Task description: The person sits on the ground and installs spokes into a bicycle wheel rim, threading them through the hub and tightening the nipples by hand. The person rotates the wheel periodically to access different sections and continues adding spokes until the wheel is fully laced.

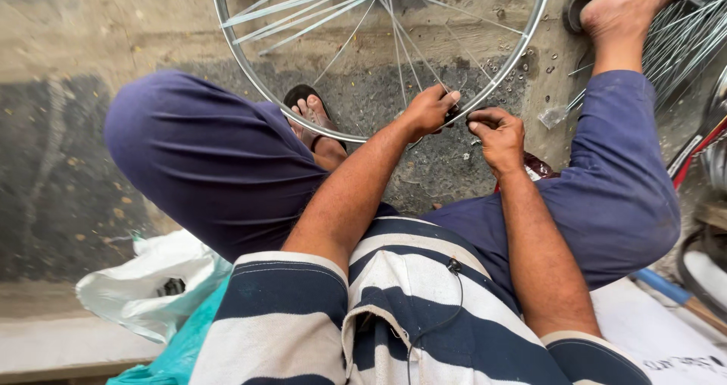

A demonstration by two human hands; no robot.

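Several thin steel spokes already run from the hub to the shiny silver metal bicycle wheel rim (250,90), which stands on the rough concrete floor (68,37) between the seated person's knees, though wide gaps around the rim suggest more lacing is left (small loose nipples (522,65) lie scattered just beside it). The left hand (430,109) pinches narrowly on a small dark piece at the rim's lower edge, and the right hand (496,134), fingers curled tight, meets it there; what it holds I cannot tell.

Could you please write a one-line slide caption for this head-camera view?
Seated person's left hand and right hand pinch the lower edge of a spoked bicycle rim above loose spoke nipples.
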